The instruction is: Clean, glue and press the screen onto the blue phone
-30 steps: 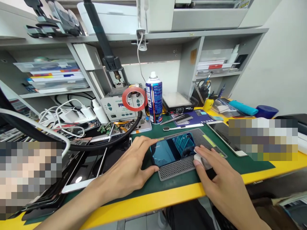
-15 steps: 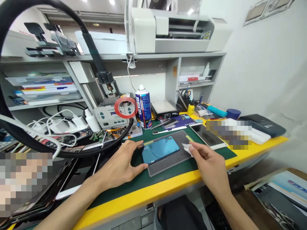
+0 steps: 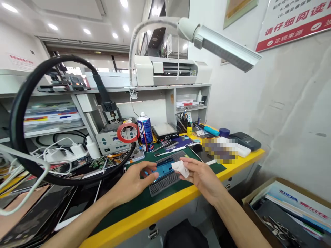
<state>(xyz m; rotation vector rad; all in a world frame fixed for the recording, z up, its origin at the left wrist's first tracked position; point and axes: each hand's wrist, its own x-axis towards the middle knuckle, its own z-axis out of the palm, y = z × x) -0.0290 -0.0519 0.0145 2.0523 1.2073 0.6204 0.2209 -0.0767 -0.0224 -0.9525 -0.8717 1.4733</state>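
Note:
My right hand [image 3: 200, 174] pinches a crumpled white tissue [image 3: 181, 167] between thumb and fingers, above the right end of a shiny blue phone [image 3: 163, 169]. The phone lies on a grey perforated mat [image 3: 165, 184] on the green work surface. At the phone's left end is my left hand [image 3: 138, 179], thumb and curled fingers apart, with no clear grip on the phone. Both hands cover parts of the phone.
Behind the hands lie a white-handled brush [image 3: 170, 151] and a blue spray can [image 3: 145, 132]. A red tape roll [image 3: 127, 132] hangs by a control box [image 3: 104, 141]. A thick black hose [image 3: 15, 131] loops at left. A white-framed tablet [image 3: 200, 151] lies right.
My view has tilted up, bringing a lamp into sight. The tissue in my right hand has come over the phone, and my left hand's fingers have drawn closer together over its left end.

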